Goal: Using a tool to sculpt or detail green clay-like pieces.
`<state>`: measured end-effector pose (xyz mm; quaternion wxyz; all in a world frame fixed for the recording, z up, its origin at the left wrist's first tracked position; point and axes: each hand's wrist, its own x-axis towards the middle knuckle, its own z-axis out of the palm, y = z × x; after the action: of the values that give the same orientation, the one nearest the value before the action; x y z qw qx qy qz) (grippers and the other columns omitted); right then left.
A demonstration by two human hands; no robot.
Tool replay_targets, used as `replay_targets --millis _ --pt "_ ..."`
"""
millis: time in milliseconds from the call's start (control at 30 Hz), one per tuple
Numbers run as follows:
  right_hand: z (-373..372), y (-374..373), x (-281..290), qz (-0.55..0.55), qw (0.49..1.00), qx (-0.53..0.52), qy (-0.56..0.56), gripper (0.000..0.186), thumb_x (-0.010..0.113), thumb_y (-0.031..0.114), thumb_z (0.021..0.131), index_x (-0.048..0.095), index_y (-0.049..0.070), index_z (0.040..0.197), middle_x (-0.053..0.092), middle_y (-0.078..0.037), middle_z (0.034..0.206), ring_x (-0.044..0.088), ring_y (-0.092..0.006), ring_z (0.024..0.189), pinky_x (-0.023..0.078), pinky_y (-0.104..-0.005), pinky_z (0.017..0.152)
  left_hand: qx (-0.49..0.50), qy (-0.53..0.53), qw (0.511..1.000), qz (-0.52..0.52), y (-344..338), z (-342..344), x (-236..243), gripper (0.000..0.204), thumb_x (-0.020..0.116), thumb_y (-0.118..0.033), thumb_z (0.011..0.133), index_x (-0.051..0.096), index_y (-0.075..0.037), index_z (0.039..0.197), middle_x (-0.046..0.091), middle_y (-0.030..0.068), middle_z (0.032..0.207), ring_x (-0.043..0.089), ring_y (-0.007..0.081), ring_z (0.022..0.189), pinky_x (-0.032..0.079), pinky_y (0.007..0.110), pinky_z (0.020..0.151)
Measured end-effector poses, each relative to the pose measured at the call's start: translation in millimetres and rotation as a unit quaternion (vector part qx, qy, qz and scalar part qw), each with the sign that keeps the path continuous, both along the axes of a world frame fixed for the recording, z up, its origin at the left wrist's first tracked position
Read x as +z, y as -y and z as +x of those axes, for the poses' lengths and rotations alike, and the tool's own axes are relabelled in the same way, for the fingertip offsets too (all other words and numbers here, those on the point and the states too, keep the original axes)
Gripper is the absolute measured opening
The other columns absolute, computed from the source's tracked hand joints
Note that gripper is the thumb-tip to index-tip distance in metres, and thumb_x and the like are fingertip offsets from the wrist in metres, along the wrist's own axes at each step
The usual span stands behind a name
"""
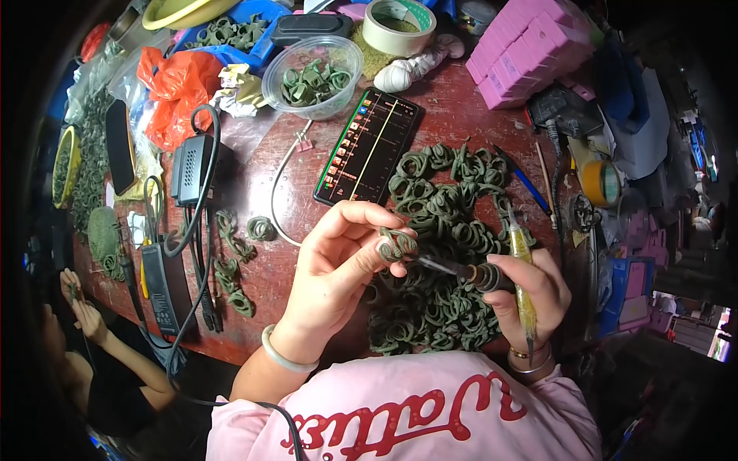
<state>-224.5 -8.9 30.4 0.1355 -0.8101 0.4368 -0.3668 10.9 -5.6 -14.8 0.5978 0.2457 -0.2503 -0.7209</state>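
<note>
Pinched between the thumb and fingers of my left hand [335,265] is a small dark green ring [397,247] with a patterned face. My right hand [544,296] grips a black-handled tool like a soldering iron [489,277], its thin dark tip pointing left and reaching the ring's edge; whether it touches, I cannot tell. Tucked between the same fingers, a yellow translucent pointed hand tool [523,280] stands nearly upright. Beneath both hands spreads a large pile of similar green rings [430,319].
A phone [369,146] lies beyond my left hand. Farther back stand a clear bowl of green pieces [314,81], a tape roll [398,27] and pink blocks [530,54]. Loose rings [232,269], cables and a black power box [198,170] occupy the left. Another person's hands [88,315] show far left.
</note>
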Motion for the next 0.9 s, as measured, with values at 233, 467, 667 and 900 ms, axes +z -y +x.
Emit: replay_targets --millis 233,467,667,900 --pt "1.2 -1.6 0.3 0.002 1.000 0.003 -0.002 0.040 0.082 0.031 0.076 0.070 0.007 0.106 0.061 -0.005 0.079 0.058 -0.0172 0.063 0.047 -0.0273 0.053 0.025 0.025 0.999 -0.002 -0.2 -2.5 3.4 0.020 0.059 -0.001 0.095 0.054 0.002 0.114 0.064 0.0131 0.106 0.064 0.0180 0.093 0.054 0.029 0.078" --pt "0.9 -2.6 -0.9 0.001 1.000 0.008 -0.016 0.043 0.085 0.028 0.072 0.070 0.006 0.106 0.061 -0.005 0.081 0.060 -0.0178 0.065 0.049 -0.0277 0.055 0.028 0.040 0.999 -0.012 -0.4 -1.8 3.5 0.020 0.060 -0.001 0.095 0.054 0.001 0.113 0.062 0.0128 0.109 0.064 0.0182 0.096 0.054 0.030 0.079" --pt "1.3 -3.4 -0.4 0.005 1.000 0.008 -0.021 0.044 0.086 0.027 0.071 0.070 0.006 0.106 0.061 -0.006 0.082 0.060 -0.0184 0.066 0.050 -0.0285 0.056 0.030 0.042 0.999 -0.016 -0.7 -2.2 2.3 0.019 0.060 -0.001 0.095 0.054 0.001 0.113 0.062 0.0124 0.109 0.064 0.0183 0.096 0.054 0.030 0.078" --pt "2.5 -3.0 -2.0 0.004 0.999 0.006 -0.031 0.043 0.086 0.027 0.071 0.070 0.007 0.106 0.059 -0.006 0.081 0.060 -0.0187 0.066 0.050 -0.0289 0.056 0.030 0.048 0.998 -0.010 -0.8 -3.4 3.8 0.019 0.060 -0.001 0.094 0.055 0.002 0.112 0.063 0.0110 0.105 0.064 0.0164 0.095 0.054 0.029 0.079"
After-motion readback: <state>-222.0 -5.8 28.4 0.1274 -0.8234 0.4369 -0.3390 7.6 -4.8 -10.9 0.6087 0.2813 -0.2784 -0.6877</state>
